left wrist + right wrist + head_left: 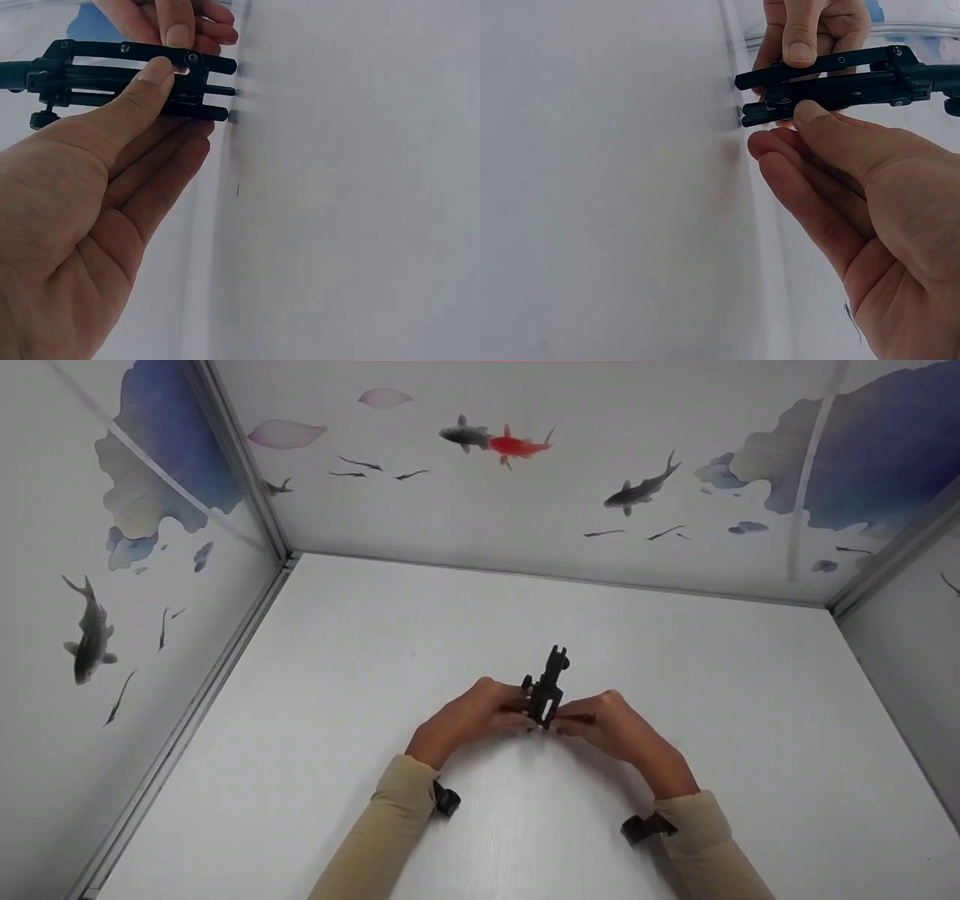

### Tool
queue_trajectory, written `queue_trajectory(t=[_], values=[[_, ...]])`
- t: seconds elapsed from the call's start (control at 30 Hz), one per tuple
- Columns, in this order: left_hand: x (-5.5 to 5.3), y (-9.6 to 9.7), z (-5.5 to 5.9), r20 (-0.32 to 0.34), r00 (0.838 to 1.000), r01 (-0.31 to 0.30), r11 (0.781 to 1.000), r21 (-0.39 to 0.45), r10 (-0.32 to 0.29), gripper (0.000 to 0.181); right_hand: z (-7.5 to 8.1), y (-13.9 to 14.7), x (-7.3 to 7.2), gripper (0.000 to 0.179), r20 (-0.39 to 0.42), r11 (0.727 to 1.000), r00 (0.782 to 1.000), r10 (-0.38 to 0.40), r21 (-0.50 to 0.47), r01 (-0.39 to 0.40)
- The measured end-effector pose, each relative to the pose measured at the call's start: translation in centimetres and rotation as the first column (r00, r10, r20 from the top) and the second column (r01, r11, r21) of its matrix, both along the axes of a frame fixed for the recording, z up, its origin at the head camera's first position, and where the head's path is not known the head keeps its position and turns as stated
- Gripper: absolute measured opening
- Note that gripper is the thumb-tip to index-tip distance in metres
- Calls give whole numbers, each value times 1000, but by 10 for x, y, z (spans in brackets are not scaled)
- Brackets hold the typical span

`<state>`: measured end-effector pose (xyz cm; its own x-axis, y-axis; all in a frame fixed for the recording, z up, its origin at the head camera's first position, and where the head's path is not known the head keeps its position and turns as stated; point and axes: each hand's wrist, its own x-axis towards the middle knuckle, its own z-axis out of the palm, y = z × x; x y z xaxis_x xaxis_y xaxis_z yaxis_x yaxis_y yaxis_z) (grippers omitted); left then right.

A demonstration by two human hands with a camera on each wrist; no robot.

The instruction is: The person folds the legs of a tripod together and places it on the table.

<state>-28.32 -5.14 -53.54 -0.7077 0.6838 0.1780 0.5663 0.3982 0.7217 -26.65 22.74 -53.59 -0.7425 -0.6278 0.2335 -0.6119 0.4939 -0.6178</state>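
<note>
A small black tripod (553, 673) stands upright between the two hands, its legs folded close together and their feet right at the tabletop. My left hand (469, 714) holds it from the left; in the left wrist view the thumb (154, 75) presses on a leg, with the other fingers behind. From the opposite side my right hand (616, 727) pinches the lower legs, thumb (810, 114) on top in the right wrist view. A round side knob (45, 120) sticks out near the upper end of the legs.
The white tabletop (360, 660) is bounded by a back wall (525, 525) and a left wall (45, 750) printed with fish. Metal rails (195, 712) run along the edges. Black wrist cameras (448, 799) sit by the sleeve cuffs.
</note>
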Motion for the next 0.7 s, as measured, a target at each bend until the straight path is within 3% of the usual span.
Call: queue_trajectory(t=[0.43,0.57,0.7], values=[[4,7,2,41,996,-77,997,31,76,50,2,-6,1,12,40,999,998,-51,16,51],[6,5,13,46,989,-142,988,65,139,63,1,-7,1,12,56,998,996,-63,34,61],[12,8,32,-36,980,-187,972,144,194,67,2,-8,0,16,71,997,995,-68,43,66]])
